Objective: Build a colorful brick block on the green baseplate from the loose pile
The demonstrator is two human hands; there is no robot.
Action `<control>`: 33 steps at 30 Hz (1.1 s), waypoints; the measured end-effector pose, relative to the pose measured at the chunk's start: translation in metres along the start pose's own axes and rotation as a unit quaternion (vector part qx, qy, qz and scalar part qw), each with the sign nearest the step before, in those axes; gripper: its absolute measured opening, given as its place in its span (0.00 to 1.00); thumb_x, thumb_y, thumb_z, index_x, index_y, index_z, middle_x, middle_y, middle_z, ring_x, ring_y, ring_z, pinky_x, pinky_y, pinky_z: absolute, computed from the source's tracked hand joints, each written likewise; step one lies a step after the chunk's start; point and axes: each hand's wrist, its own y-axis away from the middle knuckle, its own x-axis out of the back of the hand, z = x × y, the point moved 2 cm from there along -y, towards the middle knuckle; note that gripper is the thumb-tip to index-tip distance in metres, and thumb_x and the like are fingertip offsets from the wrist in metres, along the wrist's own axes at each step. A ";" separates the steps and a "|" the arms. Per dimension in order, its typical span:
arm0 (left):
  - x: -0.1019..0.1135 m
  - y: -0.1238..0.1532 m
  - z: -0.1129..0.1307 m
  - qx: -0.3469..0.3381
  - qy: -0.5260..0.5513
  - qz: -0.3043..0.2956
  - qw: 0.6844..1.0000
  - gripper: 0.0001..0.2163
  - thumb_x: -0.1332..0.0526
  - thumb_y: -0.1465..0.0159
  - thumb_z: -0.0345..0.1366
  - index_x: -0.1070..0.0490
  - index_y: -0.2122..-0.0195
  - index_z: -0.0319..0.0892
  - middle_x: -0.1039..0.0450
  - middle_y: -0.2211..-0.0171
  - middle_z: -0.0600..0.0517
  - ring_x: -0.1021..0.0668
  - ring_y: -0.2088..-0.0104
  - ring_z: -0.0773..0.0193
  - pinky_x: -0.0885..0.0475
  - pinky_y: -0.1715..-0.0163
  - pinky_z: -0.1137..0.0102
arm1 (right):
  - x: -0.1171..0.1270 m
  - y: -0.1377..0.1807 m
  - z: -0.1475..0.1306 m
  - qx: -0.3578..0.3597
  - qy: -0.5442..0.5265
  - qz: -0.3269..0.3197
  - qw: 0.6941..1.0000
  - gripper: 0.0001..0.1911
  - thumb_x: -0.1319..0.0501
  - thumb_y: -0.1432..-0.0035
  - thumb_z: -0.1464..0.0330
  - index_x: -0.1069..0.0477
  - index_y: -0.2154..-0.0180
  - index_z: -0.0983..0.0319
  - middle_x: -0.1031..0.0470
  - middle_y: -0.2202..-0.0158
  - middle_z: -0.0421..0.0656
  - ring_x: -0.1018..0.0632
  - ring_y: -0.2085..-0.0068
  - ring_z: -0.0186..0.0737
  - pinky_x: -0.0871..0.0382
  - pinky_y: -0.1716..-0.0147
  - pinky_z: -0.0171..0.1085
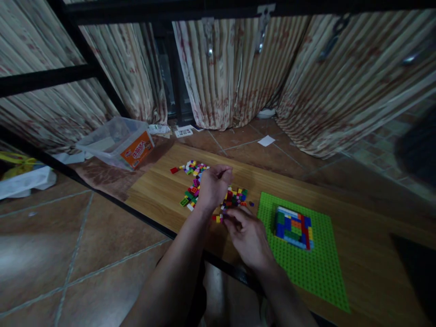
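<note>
Loose toy bricks (195,190) in many colours lie in a pile on the wooden table. Above the pile, my left hand (214,185) has its fingers curled together; anything inside them is hidden. My right hand (248,235) is lower and to the right, thumb and forefinger pinched at the near edge of the bricks. Small red, yellow and pink bricks (218,219) sit right at its fingertips, and I cannot make out what is between them. To the right, a rectangular build of coloured bricks (293,228) stands on a green baseplate (323,272).
The wooden tabletop (160,181) has a dark front edge. Beyond its left end, a clear plastic box (117,143) with an orange label stands on the floor. Striped curtains (235,77) hang behind a dark metal frame. A dark flat object (415,268) lies at the right.
</note>
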 end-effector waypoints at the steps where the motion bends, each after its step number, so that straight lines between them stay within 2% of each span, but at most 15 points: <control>1: 0.001 0.000 0.000 0.000 0.001 0.001 1.000 0.04 0.40 0.43 0.31 0.25 0.70 0.37 0.27 0.78 0.55 0.26 0.76 0.69 0.30 0.75 0.76 | -0.001 0.001 0.000 0.007 0.007 -0.014 1.000 0.11 0.44 0.40 0.73 0.26 0.58 0.57 0.25 0.58 0.43 0.23 0.58 0.40 0.28 0.56 0.40; 5: 0.001 -0.001 -0.001 0.003 0.008 0.001 1.000 0.04 0.39 0.43 0.31 0.25 0.70 0.37 0.27 0.78 0.55 0.26 0.76 0.69 0.30 0.74 0.76 | -0.005 0.002 -0.003 0.025 0.059 -0.060 0.996 0.19 0.44 0.41 0.75 0.28 0.50 0.56 0.27 0.54 0.44 0.25 0.52 0.43 0.30 0.50 0.44; 11: 0.000 0.000 -0.003 0.003 -0.001 -0.010 1.000 0.05 0.40 0.42 0.31 0.24 0.69 0.38 0.26 0.77 0.55 0.26 0.76 0.70 0.29 0.73 0.75 | -0.012 0.002 -0.005 0.014 0.134 -0.080 0.988 0.21 0.45 0.39 0.74 0.30 0.46 0.57 0.28 0.55 0.47 0.25 0.53 0.45 0.29 0.52 0.43; 18: -0.002 0.002 -0.004 -0.005 -0.037 -0.030 0.999 0.07 0.40 0.43 0.32 0.24 0.66 0.38 0.26 0.76 0.54 0.26 0.76 0.69 0.31 0.75 0.75 | -0.018 0.001 -0.003 0.012 0.139 -0.056 0.989 0.14 0.45 0.40 0.75 0.27 0.54 0.60 0.27 0.57 0.47 0.24 0.56 0.45 0.28 0.55 0.42; 23: -0.005 0.003 -0.007 -0.022 -0.058 -0.052 0.997 0.09 0.40 0.42 0.34 0.23 0.64 0.38 0.25 0.73 0.53 0.25 0.73 0.67 0.31 0.72 0.74 | -0.005 -0.001 -0.004 -0.006 0.079 0.004 0.997 0.08 0.44 0.39 0.73 0.29 0.60 0.60 0.25 0.61 0.45 0.23 0.59 0.43 0.29 0.59 0.41; 26: -0.008 0.007 -0.004 -0.001 -0.057 -0.118 0.991 0.09 0.38 0.43 0.37 0.23 0.65 0.38 0.26 0.73 0.53 0.26 0.73 0.67 0.31 0.72 0.74 | 0.015 -0.003 0.001 -0.037 0.036 0.088 0.995 0.06 0.43 0.38 0.68 0.30 0.59 0.60 0.24 0.62 0.44 0.23 0.62 0.41 0.29 0.62 0.40; 29: -0.014 0.016 0.000 0.047 -0.041 -0.242 0.968 0.09 0.36 0.43 0.39 0.23 0.66 0.38 0.25 0.72 0.53 0.27 0.72 0.68 0.32 0.70 0.74 | 0.037 -0.002 0.009 -0.052 0.005 0.180 0.982 0.06 0.41 0.40 0.65 0.29 0.60 0.59 0.24 0.64 0.42 0.23 0.64 0.39 0.30 0.63 0.38; 31: -0.021 0.023 0.003 0.081 -0.017 -0.322 0.943 0.11 0.36 0.43 0.40 0.24 0.65 0.37 0.25 0.72 0.52 0.27 0.72 0.68 0.32 0.70 0.74 | 0.048 -0.001 0.013 -0.053 -0.009 0.213 0.975 0.06 0.39 0.41 0.65 0.29 0.62 0.59 0.25 0.65 0.41 0.24 0.66 0.38 0.30 0.64 0.37; 33: -0.028 0.030 0.004 0.114 0.005 -0.365 0.924 0.12 0.35 0.44 0.41 0.24 0.65 0.37 0.27 0.74 0.53 0.28 0.74 0.70 0.34 0.71 0.74 | 0.055 0.001 0.016 -0.053 -0.016 0.230 0.972 0.06 0.39 0.42 0.65 0.28 0.62 0.59 0.25 0.66 0.41 0.24 0.66 0.38 0.29 0.65 0.37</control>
